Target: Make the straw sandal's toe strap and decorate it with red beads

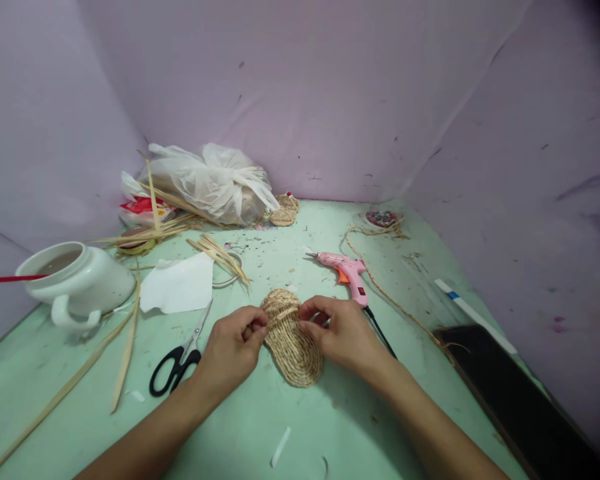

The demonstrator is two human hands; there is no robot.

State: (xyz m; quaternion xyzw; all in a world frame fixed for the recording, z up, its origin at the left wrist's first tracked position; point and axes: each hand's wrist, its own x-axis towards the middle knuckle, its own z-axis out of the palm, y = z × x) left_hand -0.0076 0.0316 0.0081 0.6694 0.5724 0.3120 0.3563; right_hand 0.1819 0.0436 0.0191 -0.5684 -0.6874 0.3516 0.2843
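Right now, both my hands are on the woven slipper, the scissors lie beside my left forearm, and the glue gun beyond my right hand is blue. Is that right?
Not quite: the glue gun beyond your right hand is pink, as the head view shows. Both hands are on the woven slipper, and the scissors lie beside your left forearm.

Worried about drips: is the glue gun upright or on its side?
On its side: the pink glue gun lies with its profile facing up.

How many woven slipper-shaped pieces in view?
2: the front piece, between the left hand and right hand; the back piece, beside the white bag. The bag may hide others.
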